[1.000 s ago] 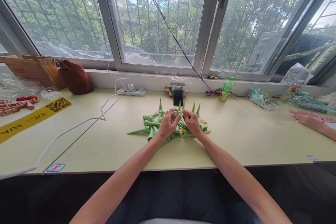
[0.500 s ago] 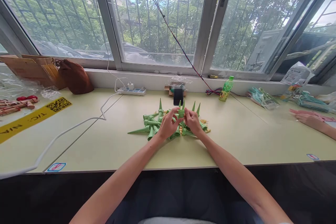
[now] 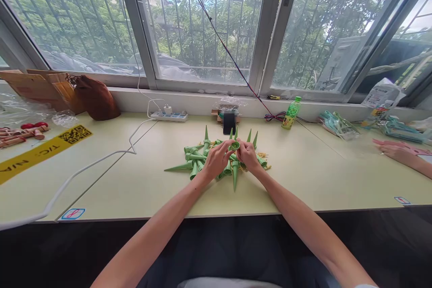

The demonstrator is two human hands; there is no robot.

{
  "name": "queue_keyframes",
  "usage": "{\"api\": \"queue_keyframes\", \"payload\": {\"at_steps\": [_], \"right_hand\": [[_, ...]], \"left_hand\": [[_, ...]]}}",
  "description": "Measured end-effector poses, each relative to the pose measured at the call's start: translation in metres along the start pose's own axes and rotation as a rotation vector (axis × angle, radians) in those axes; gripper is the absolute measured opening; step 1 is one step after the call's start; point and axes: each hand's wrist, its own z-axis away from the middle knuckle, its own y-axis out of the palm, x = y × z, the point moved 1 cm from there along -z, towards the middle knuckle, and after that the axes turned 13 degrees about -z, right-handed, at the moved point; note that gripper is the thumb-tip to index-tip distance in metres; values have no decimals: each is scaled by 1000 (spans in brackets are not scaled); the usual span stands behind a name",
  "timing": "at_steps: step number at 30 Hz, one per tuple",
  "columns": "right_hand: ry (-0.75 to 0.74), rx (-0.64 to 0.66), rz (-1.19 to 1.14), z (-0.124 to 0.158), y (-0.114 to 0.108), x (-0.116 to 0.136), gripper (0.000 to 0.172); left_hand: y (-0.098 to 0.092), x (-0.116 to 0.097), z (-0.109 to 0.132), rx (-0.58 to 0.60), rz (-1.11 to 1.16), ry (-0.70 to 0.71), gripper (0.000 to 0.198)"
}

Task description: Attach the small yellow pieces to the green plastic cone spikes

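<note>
Cone: green cone point(image 3: 235, 173), over the pile of cones point(image 3: 195, 161) on the table point(image 3: 141, 189)
Axis: lengthwise window-to-person, tip toward the person, open rim up
Left hand point(image 3: 216, 160): pinching the rim
Right hand point(image 3: 248, 155): pinching the rim too

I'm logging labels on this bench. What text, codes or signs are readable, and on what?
"T/C: N/A" on the yellow strip, beside a QR code.
Label of the green bottle: too small to read.
Print on the white bag: blurred.
Marks on the table-edge sticker: unreadable.
The green cone in the left hand and right hand: no print seen.
</note>
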Motion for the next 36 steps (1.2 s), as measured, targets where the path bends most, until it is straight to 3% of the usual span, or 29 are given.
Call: {"api": "queue_keyframes", "payload": {"at_steps": [5, 11, 17, 24, 29, 36], "right_hand": [[-80, -71, 107, 0, 1, -2, 57], [-180, -135, 217, 1, -3, 2, 52], [-274, -13, 302, 4, -1, 4, 49], [-265, 32, 285, 4, -1, 1, 45], [-237, 12, 266, 2, -2, -1, 47], [-236, 4, 312, 0, -5, 1, 49]], "left_hand": [[1, -4, -2, 3, 136, -104, 32], [1, -2, -6, -77, 266, -302, 24], [-1, -4, -7, 57, 391, -448, 34], [-4, -9, -4, 133, 453, -398, 30], [-2, -8, -3, 127, 531, -344, 28], [4, -3, 0, 110, 430, -217, 33]]}}
